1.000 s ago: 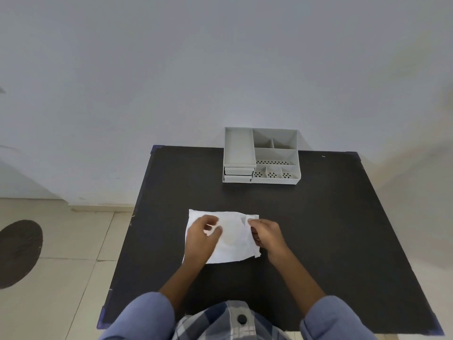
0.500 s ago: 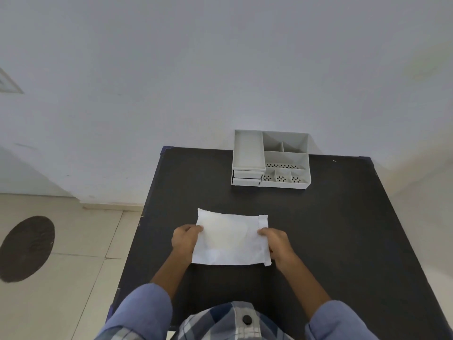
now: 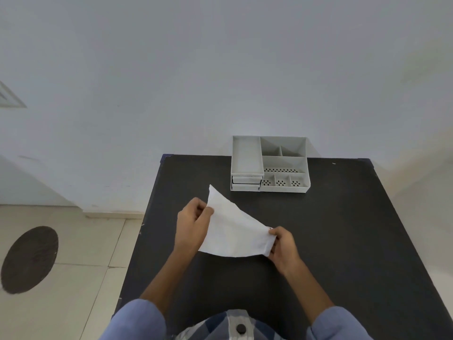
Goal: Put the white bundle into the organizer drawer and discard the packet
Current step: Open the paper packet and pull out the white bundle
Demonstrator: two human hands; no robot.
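A flat white packet (image 3: pixel 232 231) is held tilted above the black table (image 3: pixel 343 241), its far-left corner raised toward the organizer. My left hand (image 3: pixel 193 222) pinches its left edge and my right hand (image 3: pixel 282 244) pinches its right corner. The white bundle is not visible; the packet's inside is hidden. The grey organizer (image 3: pixel 269 163) stands at the table's far edge, with two small drawers (image 3: pixel 246 182) shut at its front left and open compartments on top.
The table's left edge drops to a tiled floor (image 3: pixel 73 253) with a dark round patch (image 3: pixel 29 258). A plain wall (image 3: pixel 220 69) rises right behind the organizer.
The packet lay flat on the table between both hands; now both hands have lifted it and turned it, the left end raised away from me.
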